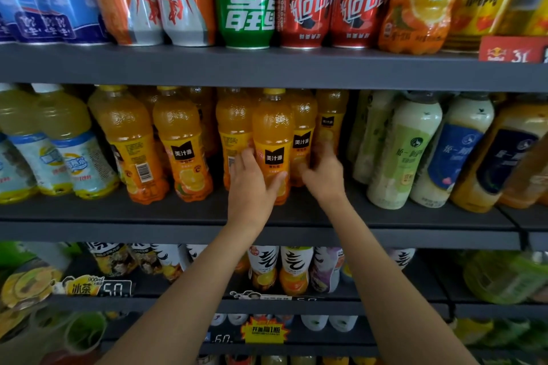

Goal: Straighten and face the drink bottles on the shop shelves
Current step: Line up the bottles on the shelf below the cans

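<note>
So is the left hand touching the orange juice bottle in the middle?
Touching. In the head view the left hand wraps the front orange juice bottle, thumb across its lower label and fingers on its left side, with no gap showing.

a shop: stocked drink shelves (267, 68) (price tags (114, 289) below).

left hand (252, 178): fingers curled, gripping | right hand (323, 175): blurred, fingers curled | arms outstretched
</note>
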